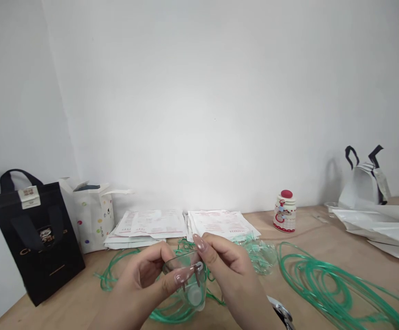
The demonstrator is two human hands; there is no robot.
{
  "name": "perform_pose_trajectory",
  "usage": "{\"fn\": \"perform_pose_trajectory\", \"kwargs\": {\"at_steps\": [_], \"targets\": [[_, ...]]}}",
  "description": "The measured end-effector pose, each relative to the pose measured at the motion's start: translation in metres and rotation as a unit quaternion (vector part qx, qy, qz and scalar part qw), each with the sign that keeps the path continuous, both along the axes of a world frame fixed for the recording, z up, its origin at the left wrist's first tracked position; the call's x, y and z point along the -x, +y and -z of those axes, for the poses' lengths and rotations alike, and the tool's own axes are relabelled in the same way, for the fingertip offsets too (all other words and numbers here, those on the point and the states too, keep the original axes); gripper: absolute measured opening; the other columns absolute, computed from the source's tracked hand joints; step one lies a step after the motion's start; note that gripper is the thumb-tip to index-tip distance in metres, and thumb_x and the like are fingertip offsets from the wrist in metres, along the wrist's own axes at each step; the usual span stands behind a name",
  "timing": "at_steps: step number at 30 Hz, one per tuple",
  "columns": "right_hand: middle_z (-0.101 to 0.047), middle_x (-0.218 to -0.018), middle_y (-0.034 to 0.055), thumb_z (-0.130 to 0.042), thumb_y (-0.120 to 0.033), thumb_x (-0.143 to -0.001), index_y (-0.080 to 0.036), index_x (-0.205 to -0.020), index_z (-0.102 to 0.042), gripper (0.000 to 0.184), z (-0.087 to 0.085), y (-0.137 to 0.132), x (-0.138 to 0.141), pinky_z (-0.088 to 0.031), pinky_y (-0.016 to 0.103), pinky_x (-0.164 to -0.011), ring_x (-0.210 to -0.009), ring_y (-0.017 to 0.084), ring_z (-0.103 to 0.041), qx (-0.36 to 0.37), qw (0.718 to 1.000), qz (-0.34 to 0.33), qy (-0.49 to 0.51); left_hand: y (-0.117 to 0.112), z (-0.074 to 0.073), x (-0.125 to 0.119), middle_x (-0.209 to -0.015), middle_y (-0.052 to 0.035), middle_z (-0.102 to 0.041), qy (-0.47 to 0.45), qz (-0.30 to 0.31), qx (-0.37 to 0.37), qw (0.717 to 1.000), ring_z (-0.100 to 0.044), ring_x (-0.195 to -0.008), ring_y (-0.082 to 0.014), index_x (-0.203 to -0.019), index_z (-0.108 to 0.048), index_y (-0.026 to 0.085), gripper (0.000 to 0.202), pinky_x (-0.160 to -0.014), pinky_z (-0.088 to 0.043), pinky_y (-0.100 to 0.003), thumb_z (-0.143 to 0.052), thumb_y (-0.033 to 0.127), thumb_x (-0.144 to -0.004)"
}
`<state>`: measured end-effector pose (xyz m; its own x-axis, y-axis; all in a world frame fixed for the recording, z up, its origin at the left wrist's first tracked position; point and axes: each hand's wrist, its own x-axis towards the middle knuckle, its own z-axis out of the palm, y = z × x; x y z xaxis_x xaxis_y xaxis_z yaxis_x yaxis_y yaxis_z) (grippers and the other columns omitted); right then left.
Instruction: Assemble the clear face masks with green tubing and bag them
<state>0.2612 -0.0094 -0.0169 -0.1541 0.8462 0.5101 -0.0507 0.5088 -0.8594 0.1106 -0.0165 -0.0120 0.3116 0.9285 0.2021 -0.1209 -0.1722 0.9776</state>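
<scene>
Left hand (143,276): low centre, thumb and fingers pinched on the near rim of the clear mask (189,285).
Right hand (232,270): close against the left, fingertips nipping a small metal clip at the mask's top edge; wristwatch (281,314) on the wrist.
Clear mask: held just above the table (326,236), between both hands, cup facing the camera.
Green tubing (323,280): loose coils on the table, right of the hands; more loops lie under the mask.
Second mask (261,255): on the table, beyond the right hand.
Paper packets (154,224): two flat stacks by the wall.
Black bag (37,238): upright, far left; dotted white bag (94,215) beside it.
Small jar (285,211): red lid, right of the packets.
</scene>
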Motion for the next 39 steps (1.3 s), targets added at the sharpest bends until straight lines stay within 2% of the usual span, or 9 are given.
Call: {"fn": "perform_pose_trajectory", "kwargs": {"at_steps": [7,11,15,19,26,31,39], "targets": [[-0.036,-0.058,-0.0032,-0.046,-0.041,-0.085,-0.02,-0.056,-0.039,0.037,-0.001,-0.004,0.003,-0.03,0.025,-0.057,-0.06,0.012,-0.036,-0.018,0.998,0.057,-0.016,0.002,0.001,0.0,-0.066,0.001,-0.054,-0.001,-0.026,0.0,1.0,-0.049,-0.069,-0.0158,-0.061,-0.05,0.018,0.023,-0.064,-0.039,-0.028,-0.069,0.029,-0.068],[-0.037,-0.058,-0.0026,-0.045,-0.04,-0.086,-0.02,-0.055,-0.038,0.037,-0.001,-0.008,0.004,-0.03,0.025,-0.058,-0.062,0.013,-0.038,-0.038,0.995,0.082,-0.031,-0.001,0.001,-0.001,-0.066,0.0018,-0.053,0.02,-0.069,-0.02,0.997,-0.051,-0.076,-0.0181,-0.064,-0.053,0.019,0.02,-0.07,-0.039,-0.029,-0.068,0.03,-0.068],[-0.038,-0.058,-0.0022,-0.044,-0.039,-0.087,-0.02,-0.056,-0.037,0.037,-0.001,-0.01,0.005,-0.03,0.025,-0.058,-0.063,0.014,-0.04,-0.052,0.994,0.092,-0.037,-0.003,0.002,0.0,-0.07,0.0009,-0.056,0.014,-0.073,-0.022,0.997,-0.05,-0.076,-0.0181,-0.064,-0.052,0.019,0.02,-0.068,-0.039,-0.028,-0.069,0.03,-0.068],[-0.04,-0.06,-0.0023,-0.043,-0.04,-0.087,-0.02,-0.058,-0.041,0.036,-0.002,-0.011,0.008,-0.031,0.025,-0.057,-0.061,0.013,-0.04,-0.053,0.996,0.072,-0.022,-0.001,0.002,0.003,-0.064,0.0016,-0.053,0.02,-0.072,-0.037,0.997,-0.048,-0.068,-0.0158,-0.06,-0.05,0.019,0.024,-0.063,-0.039,-0.027,-0.067,0.031,-0.069],[-0.043,-0.062,-0.0015,-0.043,-0.04,-0.087,-0.019,-0.059,-0.047,0.035,-0.003,-0.013,0.007,-0.033,0.025,-0.059,-0.062,0.013,-0.043,-0.063,0.996,0.057,-0.015,0.0,0.001,0.004,-0.064,0.002,-0.054,0.01,-0.082,-0.04,0.996,-0.048,-0.069,-0.0164,-0.059,-0.046,0.02,0.027,-0.063,-0.038,-0.027,-0.069,0.03,-0.067],[-0.048,-0.066,-0.0016,-0.057,-0.036,-0.079,-0.02,-0.066,-0.053,0.021,-0.001,-0.015,0.009,-0.034,0.025,-0.059,-0.064,0.013,-0.044,-0.048,0.998,0.026,0.0,-0.003,-0.001,0.007,-0.059,0.0031,-0.05,-0.012,-0.078,-0.037,0.996,-0.044,-0.063,-0.0141,-0.058,-0.047,0.019,0.026,-0.058,-0.036,-0.024,-0.069,0.029,-0.068],[-0.046,-0.06,-0.0037,-0.068,-0.032,-0.07,-0.019,-0.06,-0.051,0.024,-0.007,-0.011,0.001,-0.033,0.024,-0.057,-0.06,0.011,-0.041,0.01,0.995,-0.096,0.034,-0.015,-0.009,0.01,-0.059,0.0029,-0.05,-0.032,-0.013,-0.018,0.999,-0.043,-0.061,-0.0124,-0.054,-0.051,0.019,0.026,-0.058,-0.036,-0.023,-0.069,0.03,-0.068]]}}
